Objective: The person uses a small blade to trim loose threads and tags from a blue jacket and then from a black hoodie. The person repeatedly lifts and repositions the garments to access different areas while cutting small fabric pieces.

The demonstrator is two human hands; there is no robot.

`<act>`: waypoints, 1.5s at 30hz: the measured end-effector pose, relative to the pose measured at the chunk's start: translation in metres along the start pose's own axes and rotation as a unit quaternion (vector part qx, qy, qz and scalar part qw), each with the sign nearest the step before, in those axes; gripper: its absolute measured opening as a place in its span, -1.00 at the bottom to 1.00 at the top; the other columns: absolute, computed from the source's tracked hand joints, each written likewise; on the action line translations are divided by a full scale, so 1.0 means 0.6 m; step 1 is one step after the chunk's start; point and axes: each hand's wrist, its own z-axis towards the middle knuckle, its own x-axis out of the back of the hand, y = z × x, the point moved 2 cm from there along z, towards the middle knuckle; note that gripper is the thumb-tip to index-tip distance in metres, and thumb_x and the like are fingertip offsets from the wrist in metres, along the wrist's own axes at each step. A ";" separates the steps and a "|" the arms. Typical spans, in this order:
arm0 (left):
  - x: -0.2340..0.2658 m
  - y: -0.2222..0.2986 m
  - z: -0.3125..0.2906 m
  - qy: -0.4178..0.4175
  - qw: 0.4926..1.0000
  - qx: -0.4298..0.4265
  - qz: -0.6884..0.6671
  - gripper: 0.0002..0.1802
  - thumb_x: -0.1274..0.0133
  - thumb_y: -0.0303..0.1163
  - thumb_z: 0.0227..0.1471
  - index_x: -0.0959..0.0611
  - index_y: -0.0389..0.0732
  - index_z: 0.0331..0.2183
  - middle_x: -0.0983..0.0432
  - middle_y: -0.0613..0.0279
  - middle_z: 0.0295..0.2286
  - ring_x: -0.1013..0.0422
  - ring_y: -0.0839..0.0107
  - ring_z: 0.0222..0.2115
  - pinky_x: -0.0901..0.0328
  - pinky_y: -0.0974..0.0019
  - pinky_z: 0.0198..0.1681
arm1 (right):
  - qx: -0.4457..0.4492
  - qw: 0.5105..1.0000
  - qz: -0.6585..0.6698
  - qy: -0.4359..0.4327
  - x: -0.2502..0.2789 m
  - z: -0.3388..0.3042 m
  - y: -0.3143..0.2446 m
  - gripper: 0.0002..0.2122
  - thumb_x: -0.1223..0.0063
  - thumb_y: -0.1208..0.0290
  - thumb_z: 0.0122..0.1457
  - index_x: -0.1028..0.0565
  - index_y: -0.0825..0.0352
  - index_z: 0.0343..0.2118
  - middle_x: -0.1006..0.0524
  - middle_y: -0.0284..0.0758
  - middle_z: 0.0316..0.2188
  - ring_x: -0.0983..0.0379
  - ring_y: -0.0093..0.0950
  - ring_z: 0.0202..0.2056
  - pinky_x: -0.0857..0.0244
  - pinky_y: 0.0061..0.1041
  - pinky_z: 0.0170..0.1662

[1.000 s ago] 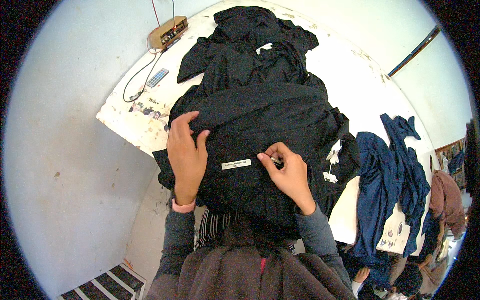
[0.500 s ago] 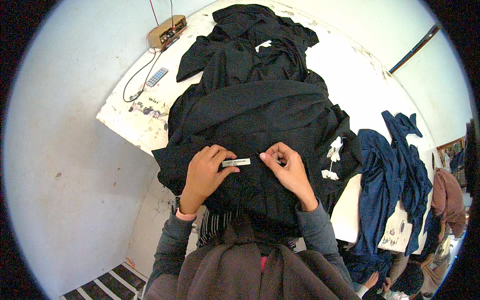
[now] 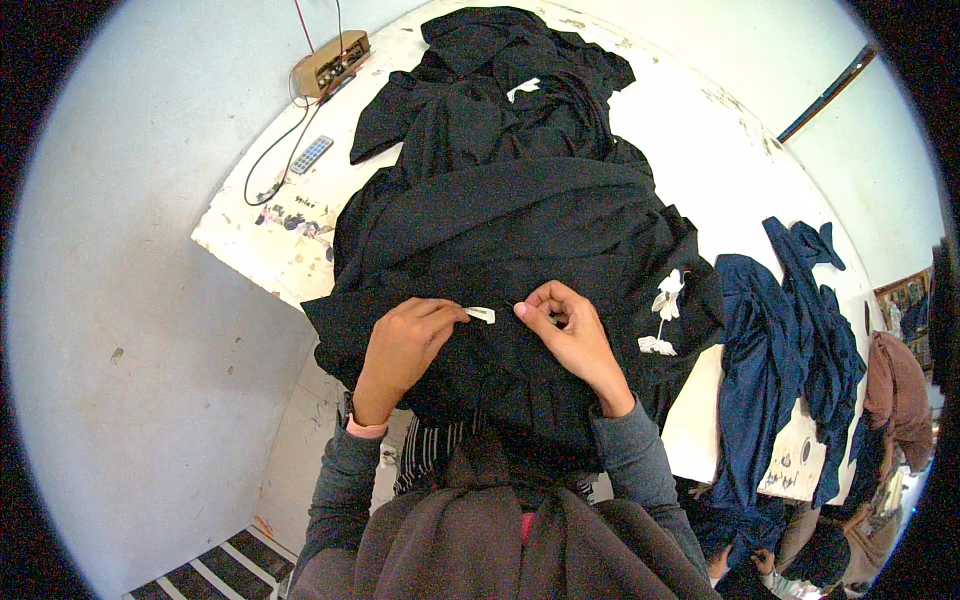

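The black garment (image 3: 530, 225) lay heaped over the table (image 3: 700, 130), spreading beneath both hands and away beyond them, probably so that its near part sat within easy reach. The left hand (image 3: 402, 345) was closed on the left end of a small white label (image 3: 483, 315) — its free end poked out toward the right hand, and the pinch seemed meant to lift the strip off the cloth. The right hand (image 3: 572, 335) hovered just beside it, apart from the left, thumb and forefinger drawn close; whether they gripped something small could not be told. White floral trim (image 3: 667, 295) lay to the right of that hand. Farther right, navy cloth (image 3: 755, 370) hung over the table's edge — presumably set aside, leaving the space before the hands to the black piece.
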 end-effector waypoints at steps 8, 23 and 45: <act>-0.009 0.009 0.004 -0.007 1.000 0.000 0.026 -0.83 -0.23 -0.40 -0.02 -0.74 -0.14 -0.29 -0.59 0.29 -0.28 -0.51 0.24 -0.28 -0.44 0.22 -0.19 | 0.001 1.000 -0.015 0.006 -0.002 -0.002 0.005 -0.69 -0.24 0.10 0.18 -0.54 0.30 -0.32 -0.58 -0.32 -0.56 -0.43 -0.51 -0.54 -0.27 -0.44 -0.40; -0.004 -0.048 -0.030 0.045 0.852 0.236 -0.465 -0.71 0.05 -0.23 0.34 -0.59 -0.27 -0.19 -0.61 0.13 -0.19 -0.54 0.28 -0.14 -0.36 0.29 -0.02 | 0.003 0.999 -0.039 0.008 -0.002 -0.005 -0.011 -0.69 -0.24 0.11 0.17 -0.55 0.32 -0.34 -0.56 -0.31 -0.55 -0.46 -0.46 -0.50 -0.29 -0.41 -0.38; 0.000 0.032 -0.028 0.111 0.985 0.001 0.131 -0.86 -0.33 -0.25 -0.09 -0.77 0.03 -0.38 -0.53 0.44 -0.23 -0.42 0.31 -0.27 -0.23 0.21 -0.27 | 0.013 0.999 -0.037 0.010 -0.006 -0.007 0.002 -0.71 -0.26 0.14 0.17 -0.54 0.30 -0.32 -0.55 -0.37 -0.58 -0.41 -0.54 -0.54 -0.25 -0.46 -0.41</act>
